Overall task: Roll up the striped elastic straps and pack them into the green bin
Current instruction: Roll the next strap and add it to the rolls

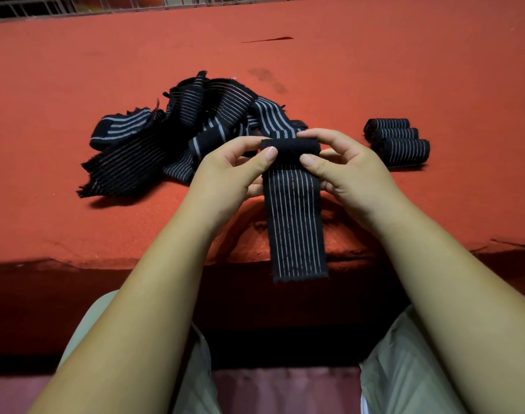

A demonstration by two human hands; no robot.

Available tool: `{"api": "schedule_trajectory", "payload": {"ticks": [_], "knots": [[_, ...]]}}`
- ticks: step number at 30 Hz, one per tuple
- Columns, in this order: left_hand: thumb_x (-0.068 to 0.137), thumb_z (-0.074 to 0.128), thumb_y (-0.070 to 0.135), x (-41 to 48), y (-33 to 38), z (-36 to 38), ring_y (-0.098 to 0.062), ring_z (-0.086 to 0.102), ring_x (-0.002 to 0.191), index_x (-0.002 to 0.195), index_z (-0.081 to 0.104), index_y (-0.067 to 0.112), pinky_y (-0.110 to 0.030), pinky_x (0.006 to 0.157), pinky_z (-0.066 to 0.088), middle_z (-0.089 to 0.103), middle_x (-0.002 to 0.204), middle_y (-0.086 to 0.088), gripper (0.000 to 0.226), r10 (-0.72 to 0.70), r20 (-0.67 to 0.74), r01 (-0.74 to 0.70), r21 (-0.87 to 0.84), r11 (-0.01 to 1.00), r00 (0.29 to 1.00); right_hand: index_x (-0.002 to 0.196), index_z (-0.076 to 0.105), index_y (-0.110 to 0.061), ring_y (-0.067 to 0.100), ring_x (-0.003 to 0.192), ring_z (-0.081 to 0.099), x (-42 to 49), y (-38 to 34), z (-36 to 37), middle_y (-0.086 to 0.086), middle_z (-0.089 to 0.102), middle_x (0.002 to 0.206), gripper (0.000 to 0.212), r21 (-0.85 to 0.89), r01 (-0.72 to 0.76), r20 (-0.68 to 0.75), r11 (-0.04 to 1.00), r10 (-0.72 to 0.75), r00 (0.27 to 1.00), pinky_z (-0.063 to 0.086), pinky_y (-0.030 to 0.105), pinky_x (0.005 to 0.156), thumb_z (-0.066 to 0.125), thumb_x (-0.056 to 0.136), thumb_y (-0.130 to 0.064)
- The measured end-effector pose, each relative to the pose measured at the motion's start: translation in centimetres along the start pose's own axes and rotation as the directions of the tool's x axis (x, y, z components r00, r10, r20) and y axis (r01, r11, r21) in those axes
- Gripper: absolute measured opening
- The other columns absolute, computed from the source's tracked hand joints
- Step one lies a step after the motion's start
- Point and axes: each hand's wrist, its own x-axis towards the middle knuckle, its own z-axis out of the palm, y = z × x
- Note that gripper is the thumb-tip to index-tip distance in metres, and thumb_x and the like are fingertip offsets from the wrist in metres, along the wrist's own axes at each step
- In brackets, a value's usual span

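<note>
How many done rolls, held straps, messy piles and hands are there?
Done rolls: 3
Held strap: 1
Messy pile: 1, too tangled to count inside
Hands: 2, left hand and right hand
Total: 7

Single head-worn wide-angle view, looking forward and down, close over the hands (291,165), red table (76,70) beyond
</note>
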Motion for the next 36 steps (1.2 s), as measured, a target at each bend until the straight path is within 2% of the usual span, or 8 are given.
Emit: {"api": "schedule_trajectory", "payload": {"ticks": [6, 9, 13, 18, 24, 30, 33, 36], "knots": [[0.102, 0.069, 0.002, 0.1, -0.2, -0.2, -0.029, 0.078, 0.11, 0.127, 0.075, 0.009, -0.035, 0.093, 0.063, 0.074, 0.12, -0.026, 0.027, 0.005, 0.039, -0.002, -0.091, 0.996, 0.999, 0.124, 0.077, -0.019, 0.012, 0.068, 0.056, 0.0, -0.2, 0.3, -0.001, 0.065, 0.083, 0.021, 0.002, -0.019, -0.055, 1.0, 0.019, 0.998, 0.052, 0.04, 0.075, 0.07, 0.104, -0.021], [0.102, 0.073, 0.01, 0.2, -0.4, -0.1, -0.03, 0.077, 0.115, 0.128, 0.075, 0.007, -0.041, 0.097, 0.062, 0.073, 0.128, -0.026, 0.026, -0.019, 0.037, 0.023, -0.105, 0.994, 0.999, 0.123, 0.076, -0.017, 0.018, 0.075, 0.059, 0.1, -0.1, 0.2, 0.005, 0.069, 0.091, 0.021, -0.017, -0.015, -0.058, 1.0, 0.014, 0.998, 0.053, 0.043, 0.078, 0.072, 0.103, -0.021], [0.103, 0.073, 0.021, 0.3, -0.5, -0.1, -0.032, 0.078, 0.11, 0.122, 0.074, 0.0, -0.038, 0.092, 0.063, 0.079, 0.119, -0.019, 0.028, -0.06, -0.002, 0.059, -0.09, 0.994, 0.998, 0.123, 0.077, -0.023, 0.032, 0.093, 0.065, 0.2, 0.2, 0.0, 0.014, 0.075, 0.109, 0.029, -0.026, 0.009, -0.031, 1.0, -0.01, 0.999, 0.057, 0.061, 0.091, 0.077, 0.094, -0.026], [0.102, 0.074, 0.017, 0.5, -0.5, -0.3, -0.03, 0.078, 0.11, 0.121, 0.075, -0.001, -0.037, 0.091, 0.063, 0.079, 0.119, -0.019, 0.026, -0.042, -0.01, 0.041, -0.081, 0.996, 0.999, 0.13, 0.074, -0.02, 0.029, 0.094, 0.063, 0.4, 0.5, -0.1, 0.014, 0.071, 0.108, 0.04, 0.007, -0.033, -0.041, 0.999, 0.033, 0.999, 0.055, 0.052, 0.089, 0.078, 0.091, -0.028], [0.102, 0.075, 0.017, 0.5, -0.7, -0.4, -0.029, 0.078, 0.112, 0.122, 0.076, 0.001, -0.04, 0.095, 0.063, 0.079, 0.12, -0.017, 0.026, -0.036, -0.009, 0.035, -0.062, 0.997, 0.999, 0.125, 0.077, -0.014, 0.034, 0.098, 0.067, 0.4, 0.8, -0.3, 0.03, 0.072, 0.122, 0.036, -0.045, -0.048, -0.02, 0.998, 0.047, 0.999, 0.053, 0.068, 0.1, 0.078, 0.094, -0.031], [0.101, 0.075, 0.016, 0.5, -0.7, -0.4, -0.03, 0.077, 0.114, 0.122, 0.075, 0.001, -0.044, 0.098, 0.063, 0.079, 0.119, -0.016, 0.025, -0.031, -0.015, 0.03, -0.06, 0.998, 0.999, 0.124, 0.078, -0.017, 0.029, 0.091, 0.063, 0.4, 0.6, -0.3, 0.031, 0.072, 0.116, 0.037, -0.049, -0.036, -0.016, 0.998, 0.035, 0.999, 0.053, 0.051, 0.088, 0.079, 0.092, -0.036], [0.101, 0.075, 0.013, 0.4, -0.6, -0.4, -0.031, 0.077, 0.114, 0.122, 0.075, 0.001, -0.043, 0.097, 0.063, 0.078, 0.121, -0.02, 0.024, -0.023, -0.03, 0.021, -0.053, 0.998, 0.999, 0.126, 0.077, -0.018, 0.03, 0.092, 0.061, 0.3, 0.7, -0.4, 0.039, 0.067, 0.117, 0.038, -0.043, -0.032, 0.002, 0.999, 0.032, 0.999, 0.051, 0.051, 0.09, 0.079, 0.092, -0.035], [0.099, 0.075, 0.008, 0.5, -0.7, -0.4, -0.038, 0.075, 0.117, 0.123, 0.074, 0.002, -0.042, 0.095, 0.064, 0.071, 0.126, -0.031, 0.025, -0.025, -0.05, 0.023, -0.052, 0.998, 0.998, 0.128, 0.077, -0.017, 0.029, 0.092, 0.059, 0.4, 0.8, -0.4, 0.024, 0.068, 0.104, 0.039, -0.023, -0.049, 0.008, 0.999, 0.049, 0.999, 0.05, 0.049, 0.089, 0.079, 0.091, -0.033]]}}
